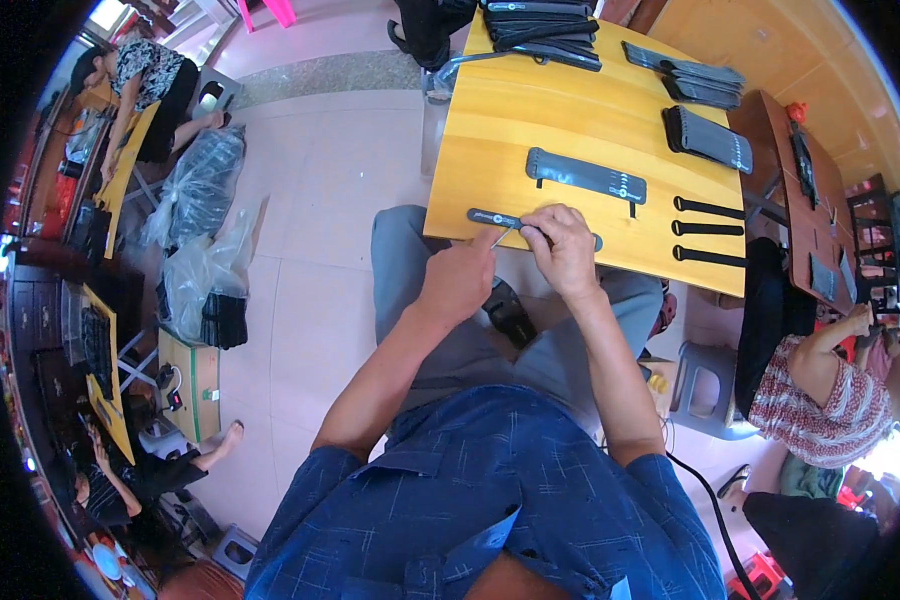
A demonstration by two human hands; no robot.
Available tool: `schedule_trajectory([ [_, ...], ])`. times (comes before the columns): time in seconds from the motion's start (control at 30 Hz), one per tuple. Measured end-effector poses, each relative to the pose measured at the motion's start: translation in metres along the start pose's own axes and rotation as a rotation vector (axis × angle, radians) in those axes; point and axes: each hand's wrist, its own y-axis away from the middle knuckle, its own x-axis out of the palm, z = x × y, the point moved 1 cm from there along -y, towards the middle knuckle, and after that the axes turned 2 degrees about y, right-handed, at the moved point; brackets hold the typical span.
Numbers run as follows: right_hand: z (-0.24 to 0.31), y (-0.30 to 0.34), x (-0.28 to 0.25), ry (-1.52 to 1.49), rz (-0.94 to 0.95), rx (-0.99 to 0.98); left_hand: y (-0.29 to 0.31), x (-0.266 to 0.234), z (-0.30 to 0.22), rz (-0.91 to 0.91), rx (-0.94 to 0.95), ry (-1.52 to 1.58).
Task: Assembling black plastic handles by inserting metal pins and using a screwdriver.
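Observation:
Across the near edge of the yellow table lies a narrow black strap [483, 216] with rounded ends and pale printing. My right hand [567, 252] is closed on its middle, thumb and fingers pinched together. My left hand [460, 279] is curled, its fingertips at the strap's near edge. A thin pale sliver shows beside those fingertips; what the left fingers hold is too small to tell. Beyond the hands lies a flat dark grey pouch [585, 176] with printing and small black tabs. To the right, black straps [708, 228] with looped ends lie side by side.
On the yellow table [500, 110], stacks of dark pouches [708, 140] and black strips [685, 75] lie at the far right, with another pile [545, 35] at the back. Plastic-wrapped bundles [202, 185] and a carton [192, 390] stand left. Other people work at both sides.

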Motion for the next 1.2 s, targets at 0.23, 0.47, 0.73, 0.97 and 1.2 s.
schedule_trajectory([
  [0.23, -0.001, -0.002, -0.001, -0.029, -0.005, 0.03, 0.004, -0.001, 0.0, -0.215, 0.228, -0.062],
  [0.47, -0.002, -0.002, -0.001, -0.007, 0.008, 0.007, 0.004, 0.0, -0.004, -0.285, 0.246, -0.076],
  [0.73, -0.004, 0.0, 0.0, -0.005, -0.011, -0.014, -0.001, 0.009, 0.003, -0.262, 0.266, -0.043],
  [0.97, -0.003, 0.001, 0.0, -0.01, -0.011, -0.012, 0.0, 0.014, 0.006, -0.233, 0.239, -0.045],
  [1.2, -0.005, 0.002, 0.001, -0.011, -0.013, -0.011, 0.001, 0.016, 0.007, -0.23, 0.235, -0.014],
])
